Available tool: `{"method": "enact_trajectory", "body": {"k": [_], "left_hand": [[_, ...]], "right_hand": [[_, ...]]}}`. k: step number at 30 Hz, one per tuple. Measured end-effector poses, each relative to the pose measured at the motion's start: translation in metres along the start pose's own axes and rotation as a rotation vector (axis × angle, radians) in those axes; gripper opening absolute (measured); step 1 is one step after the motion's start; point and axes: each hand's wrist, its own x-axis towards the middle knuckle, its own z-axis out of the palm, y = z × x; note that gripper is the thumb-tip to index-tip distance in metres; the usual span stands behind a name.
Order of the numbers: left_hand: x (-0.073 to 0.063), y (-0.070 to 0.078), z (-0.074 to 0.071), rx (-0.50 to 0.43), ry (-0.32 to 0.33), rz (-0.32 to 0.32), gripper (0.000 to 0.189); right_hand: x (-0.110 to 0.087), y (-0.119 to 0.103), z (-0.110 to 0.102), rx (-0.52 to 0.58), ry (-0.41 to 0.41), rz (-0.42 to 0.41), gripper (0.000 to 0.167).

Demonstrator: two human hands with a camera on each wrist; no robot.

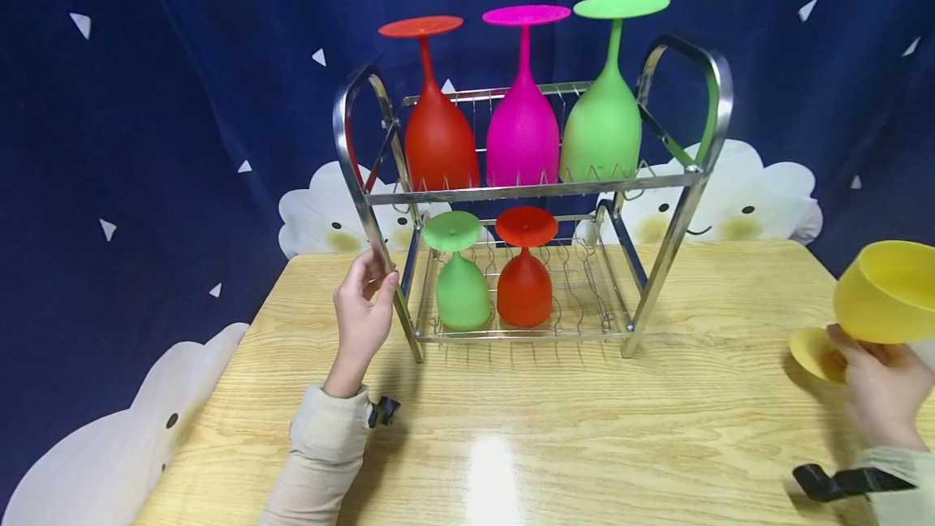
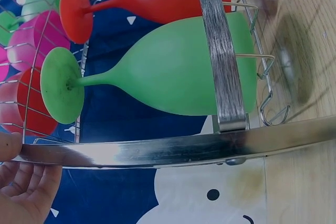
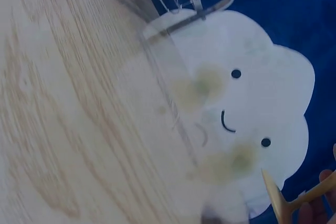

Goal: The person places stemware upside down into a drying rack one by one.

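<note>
At the left side of a two-tier metal rack (image 1: 533, 191), my left hand (image 1: 363, 307) pinches the upright leg between thumb and fingers; the left wrist view shows the fingers (image 2: 31, 190) against the metal bar. Far to the right, my right hand (image 1: 885, 388) grips a yellow goblet (image 1: 865, 299) around its stem, bowl up and tilted. Only its base and stem (image 3: 281, 205) show in the right wrist view. Upside down on the upper tier stand a red goblet (image 1: 441, 140), a magenta goblet (image 1: 522, 136) and a light green goblet (image 1: 603, 132).
On the lower tier, a green goblet (image 1: 463, 295) and a red goblet (image 1: 524, 291) stand upside down side by side. The rack stands toward the back of a wooden table (image 1: 606, 437). Behind it hangs a dark blue curtain (image 1: 219, 63) with white clouds.
</note>
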Motion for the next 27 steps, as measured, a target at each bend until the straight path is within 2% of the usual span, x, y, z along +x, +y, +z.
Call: {"method": "enact_trajectory", "body": {"k": [3, 9, 11, 14, 20, 23, 27], "left_hand": [[0.000, 0.004, -0.001, -0.002, -0.006, -0.003, 0.025], [0.000, 0.004, -0.001, 0.003, -0.004, -0.005, 0.025], [0.000, 0.003, -0.001, 0.006, -0.004, -0.003, 0.025], [0.000, 0.004, -0.001, 0.011, -0.003, -0.001, 0.024], [0.000, 0.002, 0.000, 0.019, 0.001, 0.009, 0.024], [0.000, -0.009, 0.000, 0.010, 0.005, 0.013, 0.024], [-0.001, -0.027, 0.001, -0.006, 0.007, 0.008, 0.026]], "right_hand": [[-0.008, -0.005, 0.005, -0.002, -0.043, -0.067, 0.053], [-0.047, -0.033, 0.025, -0.005, -0.138, -0.142, 0.045], [-0.056, -0.038, 0.030, -0.009, -0.145, -0.132, 0.042], [-0.066, -0.042, 0.036, -0.035, -0.181, -0.176, 0.038], [-0.112, -0.080, 0.061, -0.095, -0.264, -0.149, 0.024], [-0.131, -0.091, 0.071, -0.065, -0.331, -0.172, 0.022], [-0.145, -0.097, 0.078, -0.047, -0.429, -0.215, 0.024]]}}
